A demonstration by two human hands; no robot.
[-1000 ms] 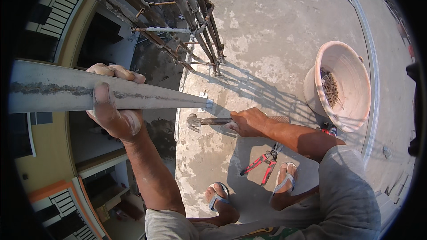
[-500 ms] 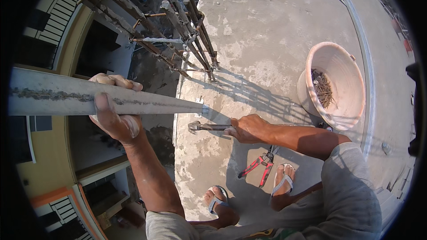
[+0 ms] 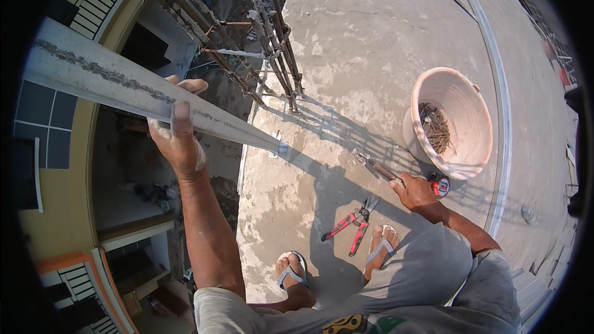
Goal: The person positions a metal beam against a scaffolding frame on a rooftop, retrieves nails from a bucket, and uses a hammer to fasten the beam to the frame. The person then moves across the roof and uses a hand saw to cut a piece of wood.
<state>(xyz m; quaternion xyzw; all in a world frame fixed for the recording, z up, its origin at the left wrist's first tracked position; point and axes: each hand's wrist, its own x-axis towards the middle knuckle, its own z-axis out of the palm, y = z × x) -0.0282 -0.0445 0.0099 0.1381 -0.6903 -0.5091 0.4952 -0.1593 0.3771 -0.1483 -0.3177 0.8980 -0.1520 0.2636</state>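
Observation:
My left hand (image 3: 176,139) is wrapped round a long pale grey post (image 3: 111,80), with the thumb along its near face. The post's foot meets a small whitish patch near the slab's left edge. In my right hand (image 3: 416,193) is a hammer (image 3: 374,166), gripped by its handle, its head pointing away from me over the concrete. Close beside that hand a red round object (image 3: 440,187), perhaps a tape measure, rests on the slab. Red-handled cutters (image 3: 352,222) lie with jaws apart in front of my sandalled feet.
A pinkish bucket (image 3: 473,124) holding a heap of thin brown pieces stands to the right. Rusty reinforcing bars (image 3: 272,43) rise at the slab's far left. Beyond the left edge is a drop toward a yellow building (image 3: 68,201). A long metal strip (image 3: 500,93) crosses the right side.
My right hand has swung the hammer rightward, away from the post's foot. The post's upper end has shifted up in view, with my left hand still on it.

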